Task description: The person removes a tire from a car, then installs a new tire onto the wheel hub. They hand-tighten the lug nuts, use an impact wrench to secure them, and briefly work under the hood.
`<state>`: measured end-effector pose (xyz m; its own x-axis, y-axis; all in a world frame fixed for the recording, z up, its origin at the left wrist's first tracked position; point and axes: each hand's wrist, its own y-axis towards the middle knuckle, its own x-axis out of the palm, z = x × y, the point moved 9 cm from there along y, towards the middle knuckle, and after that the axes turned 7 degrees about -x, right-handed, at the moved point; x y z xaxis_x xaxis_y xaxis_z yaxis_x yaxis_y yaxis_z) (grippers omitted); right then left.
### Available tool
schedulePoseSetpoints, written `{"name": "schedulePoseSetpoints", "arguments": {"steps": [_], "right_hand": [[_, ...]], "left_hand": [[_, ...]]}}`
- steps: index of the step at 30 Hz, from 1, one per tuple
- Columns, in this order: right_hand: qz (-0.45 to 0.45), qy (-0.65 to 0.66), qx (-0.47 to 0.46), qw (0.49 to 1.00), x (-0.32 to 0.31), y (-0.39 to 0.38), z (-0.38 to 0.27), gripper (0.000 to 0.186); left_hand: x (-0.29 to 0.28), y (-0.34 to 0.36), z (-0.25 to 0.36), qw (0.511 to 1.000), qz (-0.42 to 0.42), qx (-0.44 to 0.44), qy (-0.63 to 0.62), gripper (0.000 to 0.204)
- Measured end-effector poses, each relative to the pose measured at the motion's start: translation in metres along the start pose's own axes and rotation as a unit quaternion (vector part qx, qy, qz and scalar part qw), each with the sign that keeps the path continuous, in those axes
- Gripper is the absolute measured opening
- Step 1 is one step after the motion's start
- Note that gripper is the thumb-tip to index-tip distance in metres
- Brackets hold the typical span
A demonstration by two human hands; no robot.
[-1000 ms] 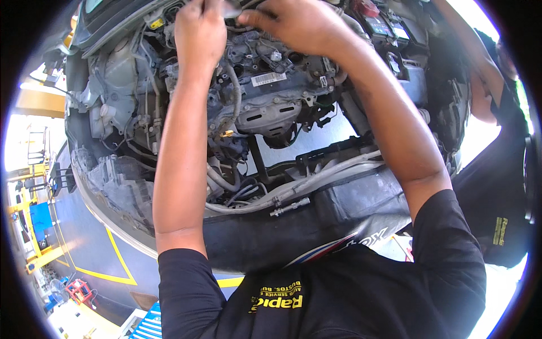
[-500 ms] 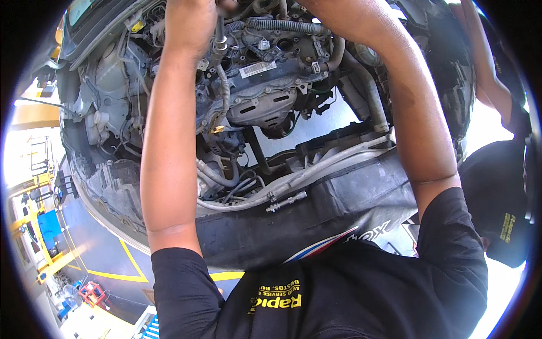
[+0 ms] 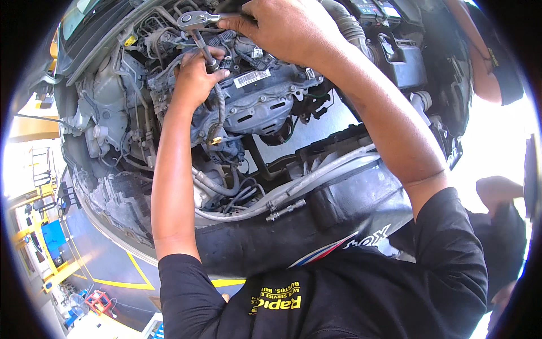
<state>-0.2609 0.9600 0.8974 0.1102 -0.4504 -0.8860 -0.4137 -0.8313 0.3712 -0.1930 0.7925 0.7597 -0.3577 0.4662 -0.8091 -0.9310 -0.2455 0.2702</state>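
Note:
A ratchet wrench (image 3: 196, 20) lies across the top of the engine (image 3: 254, 104), its round head to the left. My right hand (image 3: 291, 28) is closed around the ratchet's handle, which is mostly hidden by the fingers. From the ratchet head an extension bar (image 3: 199, 40) runs down at a slant toward the engine. My left hand (image 3: 196, 78) grips this bar, thumb and fingers on either side of it. A ribbed hose (image 3: 221, 107) passes just below my left thumb. The bar's lower end cannot be made out.
A black cover (image 3: 248, 240) drapes the car's front edge, with a metal extension bar and socket (image 3: 286, 209) lying on it. A battery (image 3: 375, 11) and black box (image 3: 402, 59) sit at the right of the bay. Other people (image 3: 497, 226) stand at the right.
Both hands have come lower into view, showing the ratchet and bar. My right hand has moved left, and the people at the right have shifted.

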Motion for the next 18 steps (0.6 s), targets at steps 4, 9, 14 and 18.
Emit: {"name": "schedulePoseSetpoints", "arguments": {"steps": [4, 9, 14, 18], "right_hand": [[0.007, -0.006, -0.008, 1.000, 0.002, 0.006, -0.005, 0.054], [0.014, 0.002, -0.009, 1.000, 0.006, 0.005, -0.002, 0.053], [0.005, 0.019, 0.012, 1.000, 0.010, 0.001, 0.006, 0.053], [0.016, 0.036, 0.010, 0.999, 0.010, -0.006, 0.014, 0.052]], "left_hand": [[0.010, -0.001, -0.020, 0.999, 0.015, -0.028, 0.032, 0.025], [0.010, -0.002, -0.030, 0.997, 0.021, -0.069, -0.018, 0.027], [0.006, 0.001, -0.022, 0.995, 0.064, -0.045, 0.055, 0.031], [0.010, 0.001, -0.021, 0.985, 0.045, -0.045, 0.163, 0.029]]}}
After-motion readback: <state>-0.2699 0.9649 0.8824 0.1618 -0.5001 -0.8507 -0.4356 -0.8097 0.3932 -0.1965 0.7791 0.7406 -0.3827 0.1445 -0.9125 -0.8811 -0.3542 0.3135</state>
